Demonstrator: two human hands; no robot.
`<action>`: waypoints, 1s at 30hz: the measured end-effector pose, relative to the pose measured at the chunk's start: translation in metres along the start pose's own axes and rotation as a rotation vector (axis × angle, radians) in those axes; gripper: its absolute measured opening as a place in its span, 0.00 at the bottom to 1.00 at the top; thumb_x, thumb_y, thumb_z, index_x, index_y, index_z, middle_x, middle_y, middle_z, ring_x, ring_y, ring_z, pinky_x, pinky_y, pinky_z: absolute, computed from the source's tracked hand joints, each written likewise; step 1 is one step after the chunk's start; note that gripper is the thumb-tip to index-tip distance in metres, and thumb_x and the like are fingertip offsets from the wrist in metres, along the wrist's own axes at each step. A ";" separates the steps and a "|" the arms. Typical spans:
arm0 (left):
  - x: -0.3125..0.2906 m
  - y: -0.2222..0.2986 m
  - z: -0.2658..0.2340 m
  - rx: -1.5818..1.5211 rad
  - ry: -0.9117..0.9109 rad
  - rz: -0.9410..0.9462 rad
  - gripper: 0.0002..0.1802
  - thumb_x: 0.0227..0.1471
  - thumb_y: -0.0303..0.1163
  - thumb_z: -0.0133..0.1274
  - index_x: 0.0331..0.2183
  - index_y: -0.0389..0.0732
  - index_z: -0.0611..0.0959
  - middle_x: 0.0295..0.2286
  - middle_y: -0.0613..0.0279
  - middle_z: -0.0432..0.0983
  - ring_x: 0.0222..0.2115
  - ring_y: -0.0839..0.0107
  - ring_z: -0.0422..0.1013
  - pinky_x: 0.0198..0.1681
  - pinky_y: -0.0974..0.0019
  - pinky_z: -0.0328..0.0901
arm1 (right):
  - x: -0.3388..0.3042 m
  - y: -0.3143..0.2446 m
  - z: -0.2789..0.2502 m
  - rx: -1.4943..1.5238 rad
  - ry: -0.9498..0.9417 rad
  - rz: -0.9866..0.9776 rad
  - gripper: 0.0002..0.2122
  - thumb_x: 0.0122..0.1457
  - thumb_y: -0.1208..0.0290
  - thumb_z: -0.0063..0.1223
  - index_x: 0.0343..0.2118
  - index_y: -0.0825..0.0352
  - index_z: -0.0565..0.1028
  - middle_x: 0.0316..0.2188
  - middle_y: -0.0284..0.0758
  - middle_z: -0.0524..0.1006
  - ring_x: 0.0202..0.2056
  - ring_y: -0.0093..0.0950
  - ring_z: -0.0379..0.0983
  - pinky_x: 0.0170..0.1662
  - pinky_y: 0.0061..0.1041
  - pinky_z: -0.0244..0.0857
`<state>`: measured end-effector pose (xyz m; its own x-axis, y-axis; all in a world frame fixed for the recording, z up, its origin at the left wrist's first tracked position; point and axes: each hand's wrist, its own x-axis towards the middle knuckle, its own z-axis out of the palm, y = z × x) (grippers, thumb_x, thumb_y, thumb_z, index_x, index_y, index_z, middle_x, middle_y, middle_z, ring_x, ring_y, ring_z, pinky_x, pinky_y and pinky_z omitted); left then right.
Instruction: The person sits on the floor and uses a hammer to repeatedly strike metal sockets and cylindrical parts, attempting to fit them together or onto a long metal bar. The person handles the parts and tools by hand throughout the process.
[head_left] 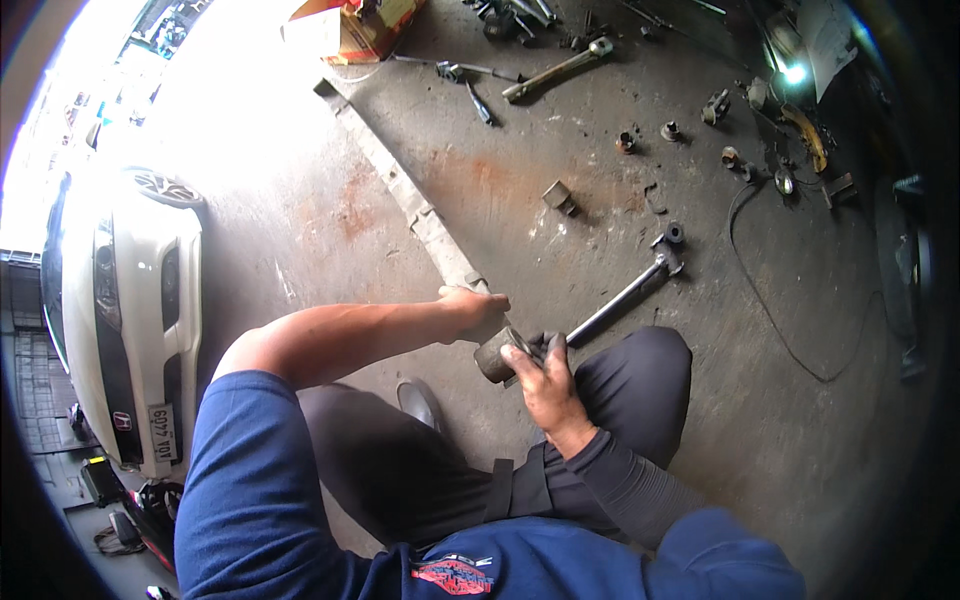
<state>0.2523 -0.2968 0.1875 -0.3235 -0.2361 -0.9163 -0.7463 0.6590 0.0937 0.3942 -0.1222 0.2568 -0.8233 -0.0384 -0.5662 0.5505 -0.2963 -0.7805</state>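
A long flat grey metal bar (400, 185), which looks like a leaf spring, slants from the upper left of the floor down to my hands. Raised bands cross it partway along. My left hand (474, 312) is closed round it close to its near end. At that end is a thick dark metal cylinder (493, 357), held in front of my lap. My right hand (546, 385) grips the cylinder, thumb on top. Its other fingertips look dark and are partly hidden. Just beyond my right knee lies a shiny metal rod (618, 298) with a dark forked end.
A rusty square block (560, 197) and small metal parts (670, 131) lie ahead on the stained concrete floor. Farther off are a long wrench-like tool (558, 70), a blue-handled tool (480, 103) and a cardboard box (365, 32). A cable (765, 310) curves at right; a white car (145, 320) stands at left.
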 end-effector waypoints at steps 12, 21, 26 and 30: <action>0.016 -0.231 -0.106 0.175 0.192 0.072 0.73 0.44 0.49 0.75 0.74 0.35 0.45 0.57 0.28 0.75 0.59 0.44 0.76 0.62 0.54 0.71 | 0.019 0.031 0.096 -0.435 -0.452 0.212 0.26 0.69 0.54 0.63 0.54 0.74 0.70 0.42 0.45 0.80 0.41 0.35 0.78 0.47 0.36 0.73; 0.063 -0.313 -0.223 0.382 0.373 0.087 0.64 0.44 0.41 0.66 0.73 0.29 0.51 0.47 0.29 0.82 0.51 0.42 0.80 0.56 0.51 0.74 | 0.039 0.033 0.117 -0.792 -0.512 0.157 0.25 0.69 0.52 0.62 0.50 0.74 0.73 0.42 0.48 0.82 0.46 0.35 0.81 0.52 0.36 0.74; 0.083 -0.325 -0.241 0.460 0.386 0.104 0.62 0.44 0.40 0.65 0.71 0.27 0.53 0.51 0.32 0.80 0.53 0.42 0.79 0.58 0.52 0.75 | 0.035 0.020 0.119 -0.816 -0.427 0.106 0.24 0.68 0.53 0.63 0.47 0.75 0.73 0.40 0.47 0.81 0.42 0.35 0.81 0.49 0.37 0.75; 0.103 -0.345 -0.234 0.470 0.466 0.194 0.61 0.44 0.38 0.66 0.71 0.27 0.53 0.50 0.32 0.80 0.52 0.40 0.79 0.57 0.50 0.74 | 0.025 0.016 0.122 -0.821 -0.361 0.031 0.23 0.67 0.54 0.66 0.47 0.74 0.74 0.39 0.46 0.80 0.39 0.33 0.80 0.46 0.35 0.75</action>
<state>0.3403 -0.7155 0.1524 -0.7207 -0.2957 -0.6270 -0.3520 0.9353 -0.0365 0.3663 -0.2445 0.2624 -0.7238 -0.3736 -0.5802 0.3844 0.4800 -0.7886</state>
